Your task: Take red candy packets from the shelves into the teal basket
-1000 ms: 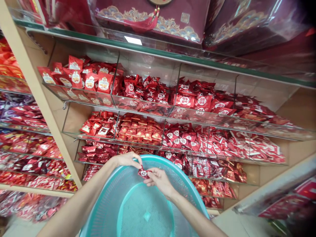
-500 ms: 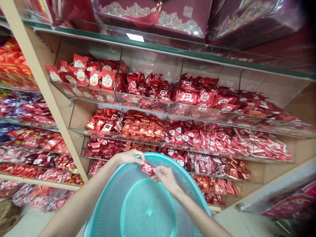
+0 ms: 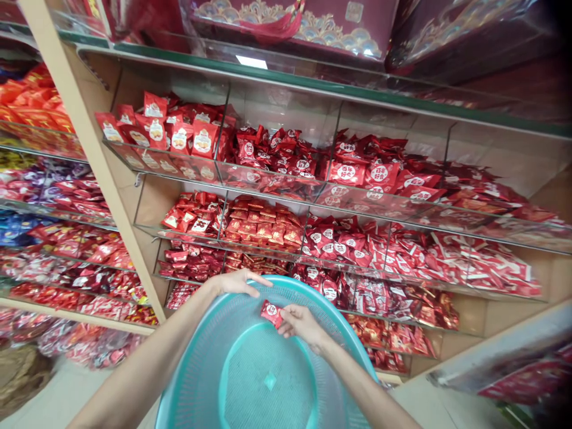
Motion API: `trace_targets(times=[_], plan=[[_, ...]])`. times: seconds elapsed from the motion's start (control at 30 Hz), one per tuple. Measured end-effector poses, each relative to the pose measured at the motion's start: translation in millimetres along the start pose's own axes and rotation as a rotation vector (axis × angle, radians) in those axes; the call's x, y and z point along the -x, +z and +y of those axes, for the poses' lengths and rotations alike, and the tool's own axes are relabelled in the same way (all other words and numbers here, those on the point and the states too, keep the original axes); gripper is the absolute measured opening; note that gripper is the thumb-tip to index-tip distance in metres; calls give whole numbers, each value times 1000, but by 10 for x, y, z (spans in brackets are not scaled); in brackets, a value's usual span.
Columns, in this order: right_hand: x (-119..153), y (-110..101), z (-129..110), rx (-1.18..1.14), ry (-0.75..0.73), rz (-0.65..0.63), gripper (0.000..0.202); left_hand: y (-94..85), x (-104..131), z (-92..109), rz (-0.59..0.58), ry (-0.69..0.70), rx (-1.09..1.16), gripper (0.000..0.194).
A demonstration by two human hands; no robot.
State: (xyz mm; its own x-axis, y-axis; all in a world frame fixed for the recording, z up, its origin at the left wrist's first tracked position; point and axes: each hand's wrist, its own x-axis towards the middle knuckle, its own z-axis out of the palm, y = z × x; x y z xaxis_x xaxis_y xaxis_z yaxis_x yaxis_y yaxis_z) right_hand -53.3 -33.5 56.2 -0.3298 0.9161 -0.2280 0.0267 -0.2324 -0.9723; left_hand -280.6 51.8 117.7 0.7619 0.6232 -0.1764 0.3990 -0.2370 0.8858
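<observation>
A small red candy packet with a white round label is pinched in the fingers of my right hand. It hangs over the inside of a large turquoise plastic basket. My left hand is at the basket's far left rim with fingers apart and nothing held; the forefinger points along the rim. A gap separates its fingertips from the packet. Mesh walls and a round flat bottom show inside the basket.
Ahead stand glass-fronted shelves divided into bins of red packets. Large dark red gift boxes sit on the top shelf. A wooden post parts these from more packet shelves at left. A brown woven thing lies low left.
My left hand has let go of the packet and its fingers have spread. The packet now rests in my right hand alone. The view has shifted slightly.
</observation>
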Motion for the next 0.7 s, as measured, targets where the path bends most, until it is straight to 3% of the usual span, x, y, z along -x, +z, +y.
trace_targets(times=[0.17,0.27,0.43,0.7], plan=[[-10,-6,132,82,151,-149,46,5,-29,-70,-4,-6,-2,55],[-54,4,232,153,225,-171,42,9,-46,-99,6,-5,-26,55],[-162,40,383,380,261,-8,21,9,-26,-145,0,7,31,56],[-229,112,331,980,-24,253,12,-32,141,-175,47,-95,215,66]])
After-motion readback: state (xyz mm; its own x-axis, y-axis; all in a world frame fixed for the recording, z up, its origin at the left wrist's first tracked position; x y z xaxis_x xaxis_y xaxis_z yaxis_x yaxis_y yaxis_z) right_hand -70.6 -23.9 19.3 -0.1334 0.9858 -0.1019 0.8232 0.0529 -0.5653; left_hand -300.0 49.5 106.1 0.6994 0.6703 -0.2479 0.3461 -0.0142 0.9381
